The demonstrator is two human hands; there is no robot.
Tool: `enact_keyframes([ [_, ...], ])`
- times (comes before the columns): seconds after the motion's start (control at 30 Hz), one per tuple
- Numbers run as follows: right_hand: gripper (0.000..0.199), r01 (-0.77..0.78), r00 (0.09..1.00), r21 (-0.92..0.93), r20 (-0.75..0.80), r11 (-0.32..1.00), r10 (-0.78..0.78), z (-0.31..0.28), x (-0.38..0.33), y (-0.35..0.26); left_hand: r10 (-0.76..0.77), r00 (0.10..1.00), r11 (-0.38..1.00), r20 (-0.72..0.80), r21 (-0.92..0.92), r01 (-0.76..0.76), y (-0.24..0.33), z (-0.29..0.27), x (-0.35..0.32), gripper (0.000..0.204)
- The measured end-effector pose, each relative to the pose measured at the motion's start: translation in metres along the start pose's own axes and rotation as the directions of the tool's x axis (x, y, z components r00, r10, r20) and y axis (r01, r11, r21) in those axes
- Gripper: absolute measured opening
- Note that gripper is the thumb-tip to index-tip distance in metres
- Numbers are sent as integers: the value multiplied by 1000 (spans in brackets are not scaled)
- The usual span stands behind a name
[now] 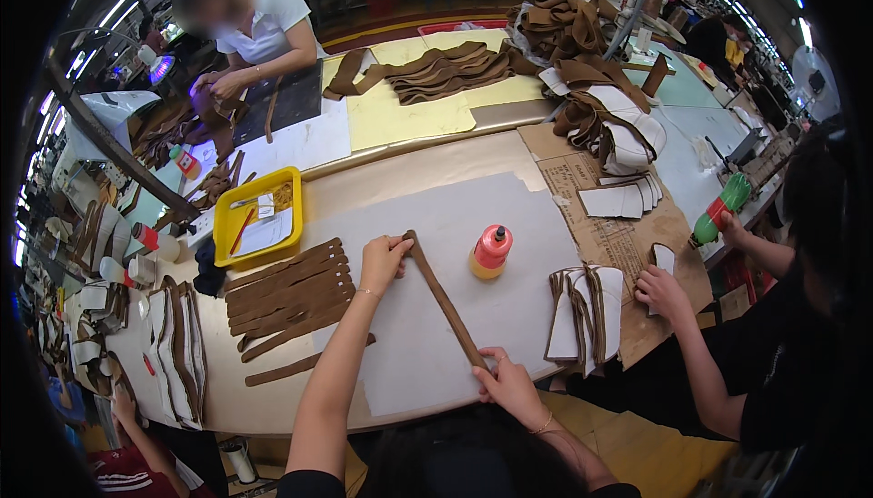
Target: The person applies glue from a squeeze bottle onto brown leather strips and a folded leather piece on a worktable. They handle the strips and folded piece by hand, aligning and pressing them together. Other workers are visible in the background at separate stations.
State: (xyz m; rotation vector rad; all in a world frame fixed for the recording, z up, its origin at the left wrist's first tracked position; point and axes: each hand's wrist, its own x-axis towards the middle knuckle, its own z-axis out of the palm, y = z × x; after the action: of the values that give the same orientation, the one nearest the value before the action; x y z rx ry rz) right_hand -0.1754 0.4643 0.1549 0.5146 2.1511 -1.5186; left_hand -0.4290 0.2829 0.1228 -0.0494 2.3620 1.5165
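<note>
A long, narrow brown strip (443,301) lies slantwise over the pale paper sheet (400,366). My left hand (386,260) is closed on its far end, fingers pinched together. At its near end, my right hand (509,387) grips the strip between thumb and fingers. To the right of the strip stands an upright squeeze bottle (491,253) with a red top and yellowish contents. Left of my left forearm is a row of similar brown strips (286,293), laid side by side, with one separate strip (277,372) nearer me.
A yellow tray (297,225) with small tools sits at the left. Stacked brown and white pieces (582,316) lie at the right, beside cardboard (668,271). A co-worker's hand (664,293) works there, the other holding a green bottle (723,210). Another person works across the table.
</note>
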Motion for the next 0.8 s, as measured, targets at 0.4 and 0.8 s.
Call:
enact_keyframes([
  [0.4, 61, 517, 563, -625, -267, 585, -782, -7, 31, -41, 488, 873, 871, -1, -61, -487, 48, -19, -101, 17],
  [0.8, 42, 82, 918, 393, 328, 916, -223, 45, 20, -13, 36, 984, 972, 173, -233, 6, 34, -92, -41, 17],
])
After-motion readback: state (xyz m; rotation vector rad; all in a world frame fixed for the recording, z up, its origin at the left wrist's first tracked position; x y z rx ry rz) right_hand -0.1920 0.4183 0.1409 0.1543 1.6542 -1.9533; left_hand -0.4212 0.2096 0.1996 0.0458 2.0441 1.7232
